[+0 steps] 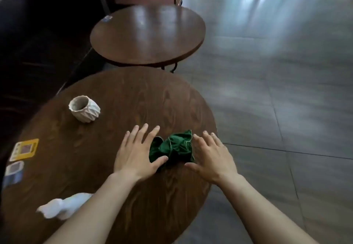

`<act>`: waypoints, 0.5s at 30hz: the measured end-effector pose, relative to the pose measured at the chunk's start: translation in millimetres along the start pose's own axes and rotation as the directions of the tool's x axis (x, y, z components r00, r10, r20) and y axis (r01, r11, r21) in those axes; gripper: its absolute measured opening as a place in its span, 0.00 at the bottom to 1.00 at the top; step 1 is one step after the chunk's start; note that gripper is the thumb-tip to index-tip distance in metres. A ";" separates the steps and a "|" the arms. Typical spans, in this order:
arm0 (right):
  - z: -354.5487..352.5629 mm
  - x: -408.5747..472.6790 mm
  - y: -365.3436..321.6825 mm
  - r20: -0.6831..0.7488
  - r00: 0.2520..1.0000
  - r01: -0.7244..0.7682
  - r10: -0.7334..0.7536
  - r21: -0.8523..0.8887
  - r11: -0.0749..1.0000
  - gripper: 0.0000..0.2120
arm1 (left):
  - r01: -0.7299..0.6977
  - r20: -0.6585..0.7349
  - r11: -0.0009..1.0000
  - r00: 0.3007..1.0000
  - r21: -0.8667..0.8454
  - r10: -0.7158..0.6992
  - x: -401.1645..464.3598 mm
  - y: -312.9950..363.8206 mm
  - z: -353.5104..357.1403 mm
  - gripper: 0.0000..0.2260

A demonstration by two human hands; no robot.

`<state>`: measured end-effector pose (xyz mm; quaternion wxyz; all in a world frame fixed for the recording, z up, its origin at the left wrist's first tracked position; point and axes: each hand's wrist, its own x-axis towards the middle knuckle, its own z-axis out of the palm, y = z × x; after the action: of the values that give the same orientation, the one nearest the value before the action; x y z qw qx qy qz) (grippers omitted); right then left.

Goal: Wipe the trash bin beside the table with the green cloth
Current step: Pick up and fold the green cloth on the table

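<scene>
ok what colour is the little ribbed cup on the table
White, or off-white, with a folded ribbed pattern: the cup, seen in the head view.

I can read no text here. The yellow-framed card (24,149) and the blue-and-white card (13,173) at the left edge of my desk (118,98) carry blurred printed squares, nothing legible.

Dark green cloth (172,147) with a pale stitched hem, crumpled into a loose heap, lying on the round dark wooden desk (118,110) near its right edge, between two spread hands, left thumb touching its near-left fold
</scene>
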<state>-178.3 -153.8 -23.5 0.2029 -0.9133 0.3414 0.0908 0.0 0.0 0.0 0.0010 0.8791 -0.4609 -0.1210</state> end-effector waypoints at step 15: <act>87.3 92.6 7.3 0.007 0.949 0.316 -0.316 0.001 0.949 0.52 | 0.016 0.112 0.988 0.994 -0.152 0.001 52.2 -26.5 106.6 0.49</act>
<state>-116.1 -175.4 -132.6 0.2162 -0.9558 0.1900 0.0605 27.2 -15.4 -117.5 0.0420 0.8700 -0.4464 -0.2051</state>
